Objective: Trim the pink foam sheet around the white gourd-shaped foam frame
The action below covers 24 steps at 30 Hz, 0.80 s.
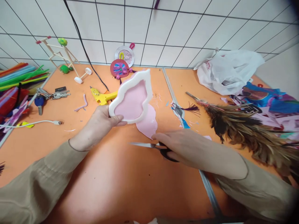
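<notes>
My left hand (100, 124) grips the lower left edge of a wavy, leaf-shaped piece (132, 101) with a raised white border and a pink centre, its thumb on the front. Below and right of it is a flat pink cut-out (148, 123) with a scalloped edge, partly behind the white border. My right hand (179, 144) is closed round the black handles of a pair of scissors (144, 145), whose blades point left. The fingertips of that hand reach the lower tip of the pink cut-out.
A yellow glue gun (101, 95) lies behind my left hand. Keys (54, 94) and pipe cleaners (16, 76) are at the left, a stick frame (63, 57) at the back. Feathers (254, 133) and a white plastic bag (229, 70) occupy the right of the orange table (112, 186).
</notes>
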Motion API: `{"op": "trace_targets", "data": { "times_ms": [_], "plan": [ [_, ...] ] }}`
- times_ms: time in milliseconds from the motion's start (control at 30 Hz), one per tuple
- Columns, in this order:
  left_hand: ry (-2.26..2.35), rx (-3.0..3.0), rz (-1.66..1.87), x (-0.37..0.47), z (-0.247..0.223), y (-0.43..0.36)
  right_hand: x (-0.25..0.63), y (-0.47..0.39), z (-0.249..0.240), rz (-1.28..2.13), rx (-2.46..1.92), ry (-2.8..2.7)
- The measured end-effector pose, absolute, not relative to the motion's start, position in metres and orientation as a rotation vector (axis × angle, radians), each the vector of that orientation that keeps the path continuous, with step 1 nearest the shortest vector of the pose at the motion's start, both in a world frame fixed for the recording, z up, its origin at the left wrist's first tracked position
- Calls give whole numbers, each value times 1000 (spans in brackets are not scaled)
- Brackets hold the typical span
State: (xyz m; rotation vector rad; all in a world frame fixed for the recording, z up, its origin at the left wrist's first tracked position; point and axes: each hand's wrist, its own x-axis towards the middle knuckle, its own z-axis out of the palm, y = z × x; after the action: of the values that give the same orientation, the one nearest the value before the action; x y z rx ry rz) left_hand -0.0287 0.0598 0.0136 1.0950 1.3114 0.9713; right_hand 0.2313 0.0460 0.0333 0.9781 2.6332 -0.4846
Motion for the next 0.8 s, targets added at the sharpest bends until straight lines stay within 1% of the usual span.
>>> {"op": "trace_targets", "data": {
  "times_ms": [67,200,400,467,633,767,800],
  "plan": [
    [1261,1014,1007,-28,12,59,223,41,28,-449,891,2633],
    [1159,859,1036,-24,12,57,215,36,11,-251,719,2834],
    [1075,712,1033,-19,15,53,207,31,5,-297,689,2850],
    [1051,696,1034,-17,16,51,204,29,8,-428,781,2757],
    [1001,669,1051,-12,16,45,199,28,12,-922,1032,2642],
    [993,654,1073,-9,18,40,207,38,12,-1224,994,2651],
    [991,652,1076,-9,19,39,210,42,12,-1430,1027,2645]
  ]
}}
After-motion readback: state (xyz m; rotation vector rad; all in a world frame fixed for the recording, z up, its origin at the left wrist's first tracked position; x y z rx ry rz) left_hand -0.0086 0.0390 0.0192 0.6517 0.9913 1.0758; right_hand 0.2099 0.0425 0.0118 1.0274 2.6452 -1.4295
